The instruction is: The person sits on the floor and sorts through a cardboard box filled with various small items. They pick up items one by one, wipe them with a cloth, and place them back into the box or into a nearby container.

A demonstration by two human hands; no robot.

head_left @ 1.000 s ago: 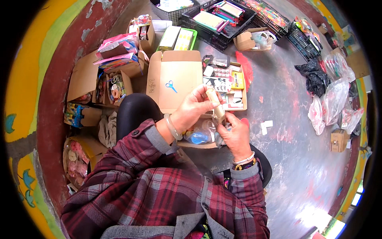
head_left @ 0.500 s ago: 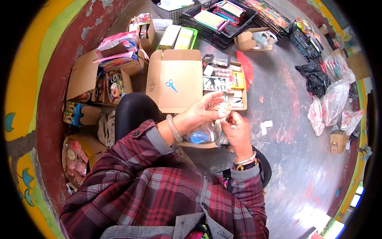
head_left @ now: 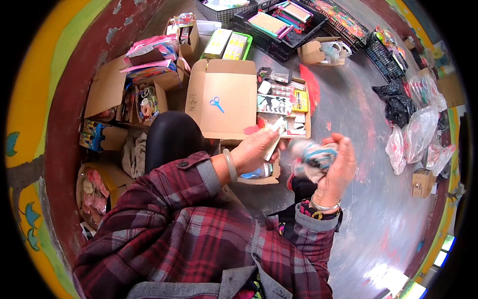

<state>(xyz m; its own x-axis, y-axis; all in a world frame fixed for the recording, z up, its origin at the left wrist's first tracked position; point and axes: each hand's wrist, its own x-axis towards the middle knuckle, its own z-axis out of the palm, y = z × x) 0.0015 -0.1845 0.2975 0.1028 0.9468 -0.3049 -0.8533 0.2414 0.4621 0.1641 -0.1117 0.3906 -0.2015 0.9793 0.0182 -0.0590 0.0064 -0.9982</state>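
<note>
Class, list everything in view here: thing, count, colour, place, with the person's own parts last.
Slim object: one, pale, centre
Crumpled bundle: one, white and blue, right of slim object, blurred
Cardboard panel: one, brown, centre
Scissors: one pair, blue, on panel
Packed box: one, brown, right of panel
Small open box: one, brown, below panel
Tray: one, green, beyond panel
Crates: three, black, top
Woven basket: one, grey, top
Other boxes: several, brown, left, top and right
Cloth: one, beige, left
Plastic bags: several, clear and black, right
Bangles: two, pale and silvery, one per wrist
Plaid shirt: one, dark red and grey, bottom
Left hand: one, bare, holding slim object
Right hand: one, bare, holding bundle
</note>
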